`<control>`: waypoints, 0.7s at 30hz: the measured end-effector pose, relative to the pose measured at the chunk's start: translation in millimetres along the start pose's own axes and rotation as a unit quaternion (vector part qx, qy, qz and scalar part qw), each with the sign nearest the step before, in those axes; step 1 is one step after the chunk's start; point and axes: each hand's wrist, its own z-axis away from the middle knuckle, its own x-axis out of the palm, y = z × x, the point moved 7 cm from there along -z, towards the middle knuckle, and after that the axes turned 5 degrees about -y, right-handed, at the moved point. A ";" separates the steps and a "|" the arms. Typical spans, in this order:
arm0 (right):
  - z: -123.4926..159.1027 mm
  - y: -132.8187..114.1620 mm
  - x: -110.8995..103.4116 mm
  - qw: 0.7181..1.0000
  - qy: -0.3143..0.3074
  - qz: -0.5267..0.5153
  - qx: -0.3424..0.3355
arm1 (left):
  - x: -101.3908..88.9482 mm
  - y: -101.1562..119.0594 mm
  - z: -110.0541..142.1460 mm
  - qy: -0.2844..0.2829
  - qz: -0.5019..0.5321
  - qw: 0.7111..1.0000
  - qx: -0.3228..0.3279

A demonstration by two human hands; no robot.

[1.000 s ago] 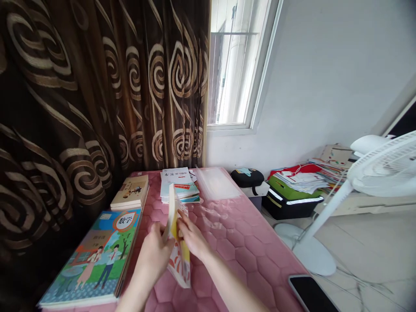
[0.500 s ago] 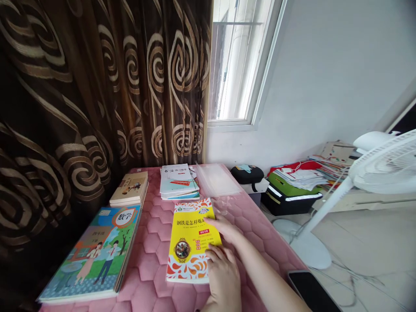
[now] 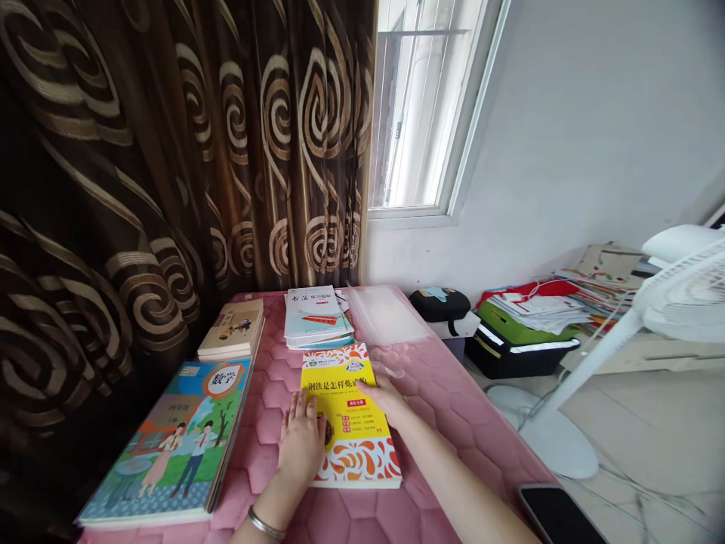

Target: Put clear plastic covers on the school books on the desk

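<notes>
A thick yellow book (image 3: 362,442) with orange-and-white patterned ends lies face up on a pink quilted surface (image 3: 266,468). My right hand (image 3: 388,397) grips its right edge, thumb over the cover and the other fingers mostly hidden. My left hand (image 3: 303,438), wearing a silver bangle (image 3: 266,524), rests with fingers stretched out over the book's left edge, partly covering the round picture. To the left sits a stack with a mathematics textbook (image 3: 170,446) on top. Behind that are smaller tan books (image 3: 232,329). A pile topped by a pale calligraphy book (image 3: 314,313) stands just beyond the yellow book.
Clear plastic sheets (image 3: 390,313) lie at the far right. A black phone (image 3: 558,514) is at the near right edge. Beyond are a black case (image 3: 440,304), a green-and-black box (image 3: 521,351) holding papers, and a white fan (image 3: 600,340). A patterned curtain (image 3: 186,151) hangs at left.
My left hand has moved from the book's lower right side across to its left edge. My right hand stays at the right edge. The view has shifted slightly.
</notes>
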 end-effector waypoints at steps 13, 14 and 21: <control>7.0 -33.7 -13.0 0.914 0.109 0.391 -0.012 | 30.5 9.2 -25.1 -0.004 -0.026 0.999 0.018; 8.8 -35.6 -9.6 0.890 0.111 0.442 -0.011 | 30.7 13.0 -35.2 -0.017 -0.021 0.999 0.029; 11.5 -25.5 -2.2 0.811 0.085 0.577 0.042 | 29.2 36.6 -110.9 -0.106 0.013 0.983 0.149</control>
